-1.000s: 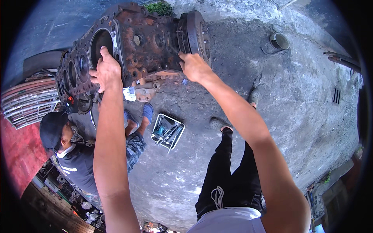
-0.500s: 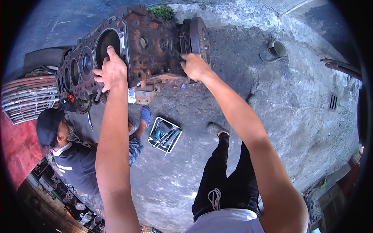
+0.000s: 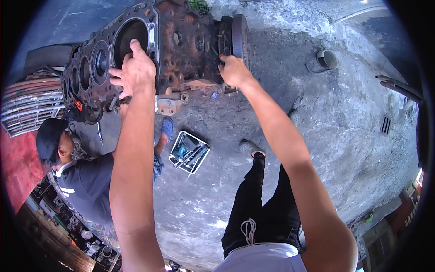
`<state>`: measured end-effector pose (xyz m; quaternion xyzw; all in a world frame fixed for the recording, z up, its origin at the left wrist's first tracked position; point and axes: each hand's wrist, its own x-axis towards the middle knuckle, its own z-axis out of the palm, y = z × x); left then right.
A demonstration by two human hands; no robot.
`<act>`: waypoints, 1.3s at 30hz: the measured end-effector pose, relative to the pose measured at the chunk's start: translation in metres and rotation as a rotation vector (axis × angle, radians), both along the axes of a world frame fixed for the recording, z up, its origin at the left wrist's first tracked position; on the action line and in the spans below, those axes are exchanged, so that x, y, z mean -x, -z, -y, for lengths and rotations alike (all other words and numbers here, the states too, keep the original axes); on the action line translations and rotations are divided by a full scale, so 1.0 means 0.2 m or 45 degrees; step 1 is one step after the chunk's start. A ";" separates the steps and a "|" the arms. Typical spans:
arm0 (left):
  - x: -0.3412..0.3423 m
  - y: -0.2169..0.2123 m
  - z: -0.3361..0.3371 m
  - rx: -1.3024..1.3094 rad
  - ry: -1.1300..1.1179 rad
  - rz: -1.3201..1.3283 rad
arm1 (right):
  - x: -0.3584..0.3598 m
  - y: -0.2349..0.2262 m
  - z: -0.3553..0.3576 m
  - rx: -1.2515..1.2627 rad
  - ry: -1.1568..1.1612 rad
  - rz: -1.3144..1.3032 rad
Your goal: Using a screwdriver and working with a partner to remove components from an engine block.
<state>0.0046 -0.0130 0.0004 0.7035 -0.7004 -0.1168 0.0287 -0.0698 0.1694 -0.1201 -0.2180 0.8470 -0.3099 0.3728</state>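
Observation:
A large rusty engine block [image 3: 181, 56] lies with its row of round cylinder bores facing left. My left hand [image 3: 136, 72] rests on the near edge of that face, beside the largest bore [image 3: 131, 36], its thumb over the opening and its fingers spread. At the block's right end, next to the round flywheel [image 3: 240, 38], my right hand [image 3: 234, 72] has its fingers curled against the block's lower edge. Its fingertips are partly hidden.
A co-worker in a dark cap [image 3: 52, 138] crouches at the left, one arm reaching toward the block behind my left forearm. A white-rimmed tray of tools [image 3: 190, 153] lies on the concrete floor. Metal grilles [image 3: 34, 111] stack at the far left; a can [image 3: 326, 60] lies right.
The block appears slightly higher and further right in view. My right fingers have curled in against its end. My left hand stays at the bore. The co-worker's arm now reaches toward the block.

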 end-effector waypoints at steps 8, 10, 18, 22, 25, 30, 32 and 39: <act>-0.02 0.01 -0.01 0.005 0.034 -0.012 | 0.23 -0.13 0.03 0.004 -0.105 0.433; -0.05 0.02 0.03 0.034 0.018 0.004 | 0.27 -0.21 0.11 -0.133 -0.389 0.508; -0.02 0.00 -0.05 0.017 0.054 -0.025 | 0.29 -0.08 0.11 -0.198 -0.341 0.407; 0.00 -0.01 -0.04 0.023 0.036 -0.062 | 0.39 -0.07 0.10 -0.071 -0.357 0.570; -0.02 0.00 -0.03 0.051 0.012 -0.051 | 0.29 -0.04 0.00 0.108 -0.147 0.739; -0.06 0.01 -0.03 0.123 -0.026 0.029 | 0.13 0.11 -0.29 0.250 -0.074 0.404; -0.06 0.01 -0.04 0.184 -0.073 0.022 | 0.18 0.14 -0.40 0.369 -0.157 -0.043; -0.13 0.11 0.00 0.403 0.132 -0.225 | 0.70 0.11 -0.46 0.711 -0.253 0.468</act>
